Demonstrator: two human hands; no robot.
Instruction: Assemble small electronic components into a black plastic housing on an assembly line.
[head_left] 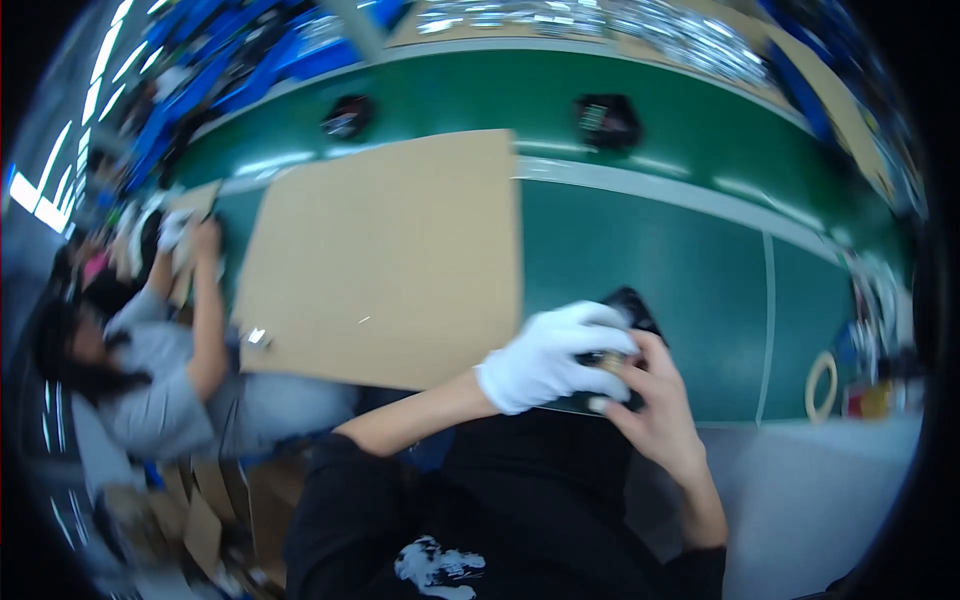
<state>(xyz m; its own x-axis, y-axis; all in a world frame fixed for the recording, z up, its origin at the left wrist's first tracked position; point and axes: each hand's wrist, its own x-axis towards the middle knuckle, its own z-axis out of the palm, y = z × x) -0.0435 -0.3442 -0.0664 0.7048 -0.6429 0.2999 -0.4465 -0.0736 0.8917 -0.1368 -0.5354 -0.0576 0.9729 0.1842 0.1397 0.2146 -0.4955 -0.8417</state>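
Observation:
My left hand (555, 358), in a white glove, curls around a black object (635, 308) near the table's front edge. One end of that object sticks out beyond the gloved fingers; blur and the fingers hide its kind. My bare right hand (658, 402) meets the glove from the right, fingers bent and closed in a pinch. Between the two hands a small brass-coloured spot (610, 365) shows. Whether it belongs to the black object I cannot tell.
A large brown cardboard sheet (390, 250) covers the green table (690, 250) on the left. Two dark devices (348, 117) (607, 122) sit farther back. A tape roll (821, 386) stands at right. Beyond are shiny parts (690, 45). A co-worker (170, 380) works at left.

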